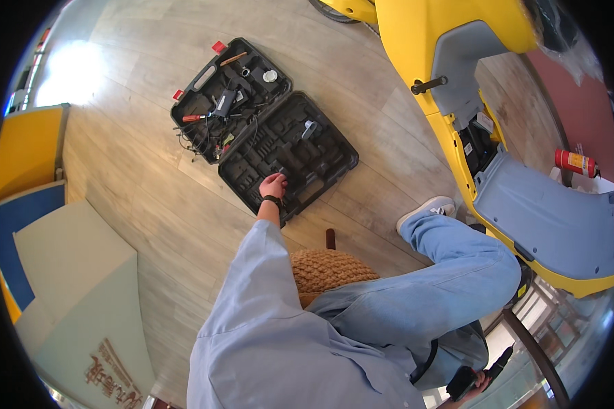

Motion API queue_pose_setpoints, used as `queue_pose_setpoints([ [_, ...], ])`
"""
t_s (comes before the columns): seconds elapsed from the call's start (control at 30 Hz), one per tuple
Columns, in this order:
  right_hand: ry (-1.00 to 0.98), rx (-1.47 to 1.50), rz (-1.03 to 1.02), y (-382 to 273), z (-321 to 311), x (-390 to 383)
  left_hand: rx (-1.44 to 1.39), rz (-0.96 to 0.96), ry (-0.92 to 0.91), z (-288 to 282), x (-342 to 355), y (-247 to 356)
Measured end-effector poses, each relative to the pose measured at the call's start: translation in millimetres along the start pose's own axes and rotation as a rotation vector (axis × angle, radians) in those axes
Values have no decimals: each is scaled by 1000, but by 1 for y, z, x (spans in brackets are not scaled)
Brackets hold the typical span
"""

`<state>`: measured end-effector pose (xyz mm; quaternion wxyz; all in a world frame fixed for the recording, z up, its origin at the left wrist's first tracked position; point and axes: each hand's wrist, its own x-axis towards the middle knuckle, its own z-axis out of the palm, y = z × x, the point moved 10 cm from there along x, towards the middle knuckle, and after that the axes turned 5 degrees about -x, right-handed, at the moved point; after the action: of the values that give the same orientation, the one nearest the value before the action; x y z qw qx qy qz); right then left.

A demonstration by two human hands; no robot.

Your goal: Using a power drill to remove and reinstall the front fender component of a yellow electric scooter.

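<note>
My left hand (273, 184) reaches into the lower half of an open black tool case (334, 157), over its moulded slots, with fingers bent together; what they hold, if anything, I cannot make out. The case's upper half holds a red-handled tool (192, 118), cables, a wooden-handled tool (233, 58) and other loose items. At the lower right, my right hand (483, 382) grips a black power drill (462, 380), held low beside my leg.
A yellow scooter (406, 27) with grey panels and an exposed compartment stands at the right, near a red fire extinguisher (574, 162). I sit on a woven brown seat (331, 269) on the wood floor (143, 177). Yellow, blue and pale panels (75, 266) line the left.
</note>
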<state>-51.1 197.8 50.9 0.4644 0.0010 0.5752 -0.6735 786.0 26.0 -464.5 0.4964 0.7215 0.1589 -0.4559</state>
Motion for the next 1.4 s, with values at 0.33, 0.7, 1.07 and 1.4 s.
queue_pose_setpoints([
  [0.33,43,-22,-96,-13,4,-6,241,-44,88,9,-8,-27],
  [0.7,107,-71,-13,13,53,27,582,-82,-488,95,-132,-21],
  [1.07,454,-141,-492,-23,91,54,585,806,-1302,299,-591,101],
  [1.4,175,521,245,33,81,155,1022,410,-1825,396,-792,-190],
])
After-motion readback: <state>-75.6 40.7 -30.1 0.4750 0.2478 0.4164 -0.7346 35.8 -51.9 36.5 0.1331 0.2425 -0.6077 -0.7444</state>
